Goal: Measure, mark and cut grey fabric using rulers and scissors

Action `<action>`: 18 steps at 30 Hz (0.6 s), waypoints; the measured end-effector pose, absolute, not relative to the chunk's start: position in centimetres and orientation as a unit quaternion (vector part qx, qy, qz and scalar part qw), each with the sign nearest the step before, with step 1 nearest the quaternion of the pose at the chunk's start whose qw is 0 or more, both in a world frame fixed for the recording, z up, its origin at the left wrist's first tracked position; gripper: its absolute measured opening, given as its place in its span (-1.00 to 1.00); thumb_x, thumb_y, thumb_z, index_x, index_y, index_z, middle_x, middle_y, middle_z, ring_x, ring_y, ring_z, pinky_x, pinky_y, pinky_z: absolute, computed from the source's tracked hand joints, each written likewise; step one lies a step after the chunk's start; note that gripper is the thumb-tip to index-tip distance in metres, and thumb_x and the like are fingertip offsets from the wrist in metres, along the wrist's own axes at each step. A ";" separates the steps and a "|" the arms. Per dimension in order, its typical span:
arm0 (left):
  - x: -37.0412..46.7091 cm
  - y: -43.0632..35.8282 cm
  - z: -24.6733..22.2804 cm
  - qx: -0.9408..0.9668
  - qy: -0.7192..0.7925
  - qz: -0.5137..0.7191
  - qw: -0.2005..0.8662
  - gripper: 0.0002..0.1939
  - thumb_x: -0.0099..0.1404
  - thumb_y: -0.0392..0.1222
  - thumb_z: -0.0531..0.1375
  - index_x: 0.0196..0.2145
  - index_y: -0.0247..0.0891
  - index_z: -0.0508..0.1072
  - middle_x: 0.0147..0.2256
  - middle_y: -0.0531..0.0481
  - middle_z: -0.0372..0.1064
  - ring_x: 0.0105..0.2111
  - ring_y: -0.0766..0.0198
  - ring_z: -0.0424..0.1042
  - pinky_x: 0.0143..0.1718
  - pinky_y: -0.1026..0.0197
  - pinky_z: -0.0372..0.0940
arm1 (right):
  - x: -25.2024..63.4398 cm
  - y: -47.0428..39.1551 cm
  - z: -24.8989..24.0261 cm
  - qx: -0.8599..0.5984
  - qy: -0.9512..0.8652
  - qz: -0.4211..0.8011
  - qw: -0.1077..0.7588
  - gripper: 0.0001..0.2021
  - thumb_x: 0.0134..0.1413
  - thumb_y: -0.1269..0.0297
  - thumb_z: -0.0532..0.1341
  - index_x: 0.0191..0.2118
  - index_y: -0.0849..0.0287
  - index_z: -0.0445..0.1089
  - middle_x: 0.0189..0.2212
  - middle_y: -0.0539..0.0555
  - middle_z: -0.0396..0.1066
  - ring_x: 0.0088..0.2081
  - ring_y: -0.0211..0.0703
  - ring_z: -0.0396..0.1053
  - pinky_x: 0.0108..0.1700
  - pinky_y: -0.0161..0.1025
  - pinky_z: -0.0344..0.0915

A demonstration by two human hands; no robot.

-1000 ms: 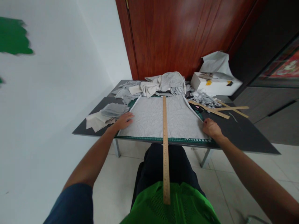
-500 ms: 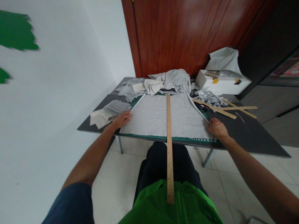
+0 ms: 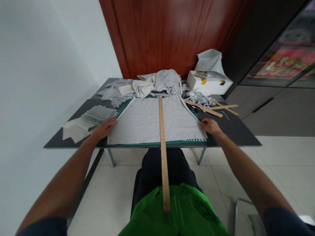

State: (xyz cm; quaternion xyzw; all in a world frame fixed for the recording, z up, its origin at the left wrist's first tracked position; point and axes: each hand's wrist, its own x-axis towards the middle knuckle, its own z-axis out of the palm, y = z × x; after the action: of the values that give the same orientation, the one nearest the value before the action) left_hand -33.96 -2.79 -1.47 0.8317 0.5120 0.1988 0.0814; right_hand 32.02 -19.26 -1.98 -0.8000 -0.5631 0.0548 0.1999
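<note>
A light grey cloth (image 3: 140, 121) with white edge strips lies flat on a green cutting mat (image 3: 123, 106). At its left edge, my left hand (image 3: 105, 128) rests with the fingers stretched out over the white strip. My right hand (image 3: 210, 126) is closed at the right edge, its fingertips pinching the strip. Between them a long wooden ruler (image 3: 162, 137) lies lengthwise over the middle of the cloth, its near end reaching past the table edge above my lap.
Folded fabric pieces (image 3: 83, 123) lie at the table's left. A heap of grey and cream cloth (image 3: 157, 82) fills the back. Behind on the right are a white box (image 3: 209, 83), fabric scraps (image 3: 199, 98), dark-handled scissors (image 3: 195, 108) and crossed wooden rulers (image 3: 223, 107).
The whole view has swung to the right, so the table sits further left. My right hand has slid a little along the cloth's right edge, away from me; the ruler keeps its place.
</note>
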 end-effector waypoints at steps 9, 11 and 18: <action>-34.1 -2.6 -1.1 0.834 0.514 0.173 0.101 -0.23 0.43 0.31 -0.15 0.13 -0.29 0.55 0.28 -0.15 0.45 0.34 0.10 0.33 0.47 -0.01 0.10 | 33.3 -18.8 -2.3 -0.789 -0.570 0.065 0.219 -0.92 0.13 0.31 0.31 -0.32 0.12 0.59 -0.32 0.10 0.66 -0.29 -0.10 0.54 -0.23 -0.26 0.40; -34.2 -2.6 -1.1 0.831 0.517 0.174 0.106 -0.29 0.43 0.26 -0.13 0.13 -0.26 0.55 0.27 -0.11 0.45 0.34 0.12 0.33 0.46 0.00 0.11 | 33.1 -18.9 -2.4 -0.786 -0.575 0.063 0.218 -0.91 0.14 0.33 0.30 -0.30 0.12 0.59 -0.31 0.11 0.65 -0.29 -0.10 0.54 -0.21 -0.26 0.40; -34.5 -2.5 -1.3 0.834 0.512 0.175 0.110 -0.42 0.41 0.01 -0.05 0.15 -0.33 0.54 0.30 -0.15 0.43 0.37 0.10 0.32 0.50 -0.05 0.05 | 32.7 -19.3 -2.7 -0.780 -0.580 0.057 0.228 -0.87 0.13 0.39 0.27 -0.22 0.13 0.55 -0.31 0.10 0.63 -0.28 -0.09 0.54 -0.14 -0.24 0.43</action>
State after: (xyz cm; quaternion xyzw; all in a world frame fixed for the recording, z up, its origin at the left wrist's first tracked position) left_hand -34.53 -2.46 -1.30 0.8340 0.5117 0.1750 0.1097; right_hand 32.67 -19.34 -2.72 -0.7798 -0.5801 0.0571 0.2284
